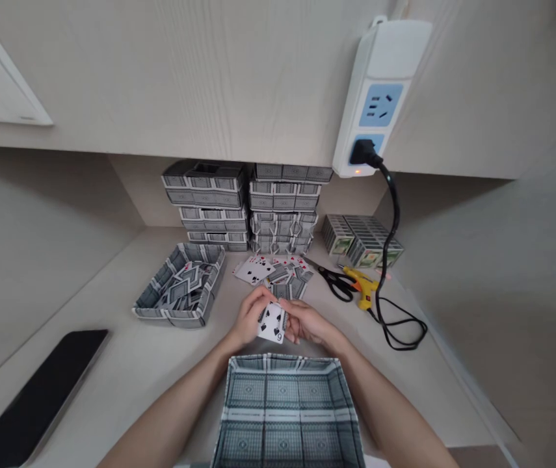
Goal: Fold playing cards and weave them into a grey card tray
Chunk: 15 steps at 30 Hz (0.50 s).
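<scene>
My left hand (252,313) and my right hand (303,320) meet over the middle of the table, both closed on a playing card (272,323). It is a black spade card with a 6 or 9 at its corner, and part of its top edge is hidden by my fingers. Just beyond my hands lies a loose pile of playing cards (256,269), some face up and some showing grey backs. Close in front of me, between my forearms, stands a tray made of grey-backed cards (282,416).
At the left, a card-made box (175,317) holds loose folded cards. Stacked card boxes (213,214) stand at the back. On the right are scissors (339,284), a yellow glue gun (364,286) with a looping black cord, and card packs (368,244). A black phone-like slab (38,396) lies left.
</scene>
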Each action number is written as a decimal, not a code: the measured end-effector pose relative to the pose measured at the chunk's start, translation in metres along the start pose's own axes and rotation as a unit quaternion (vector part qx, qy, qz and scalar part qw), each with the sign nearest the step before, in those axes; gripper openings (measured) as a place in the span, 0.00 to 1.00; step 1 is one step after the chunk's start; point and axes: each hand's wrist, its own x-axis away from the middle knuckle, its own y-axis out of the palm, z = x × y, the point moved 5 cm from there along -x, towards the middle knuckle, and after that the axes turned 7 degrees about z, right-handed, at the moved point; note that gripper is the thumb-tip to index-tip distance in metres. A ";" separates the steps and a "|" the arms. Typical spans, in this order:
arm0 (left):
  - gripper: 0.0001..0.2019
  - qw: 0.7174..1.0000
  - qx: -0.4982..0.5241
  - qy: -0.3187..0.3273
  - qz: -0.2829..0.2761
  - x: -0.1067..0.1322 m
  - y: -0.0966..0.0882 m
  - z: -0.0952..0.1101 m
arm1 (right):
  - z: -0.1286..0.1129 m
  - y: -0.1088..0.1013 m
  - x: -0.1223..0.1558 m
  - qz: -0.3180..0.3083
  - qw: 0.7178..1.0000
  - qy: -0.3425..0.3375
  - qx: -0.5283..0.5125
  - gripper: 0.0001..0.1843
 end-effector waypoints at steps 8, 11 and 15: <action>0.15 0.997 -0.025 -0.069 0.024 -0.009 -0.002 -0.008 | -0.005 -0.003 -0.003 0.038 0.998 -0.038 0.019 0.21; 0.15 0.997 -0.033 -0.076 0.007 -0.011 -0.005 -0.007 | -0.004 -0.002 -0.006 0.033 0.998 -0.050 0.019 0.21; 0.13 0.998 -0.030 -0.056 0.004 -0.013 -0.004 -0.002 | -0.003 -0.001 -0.007 0.030 0.998 -0.055 0.030 0.22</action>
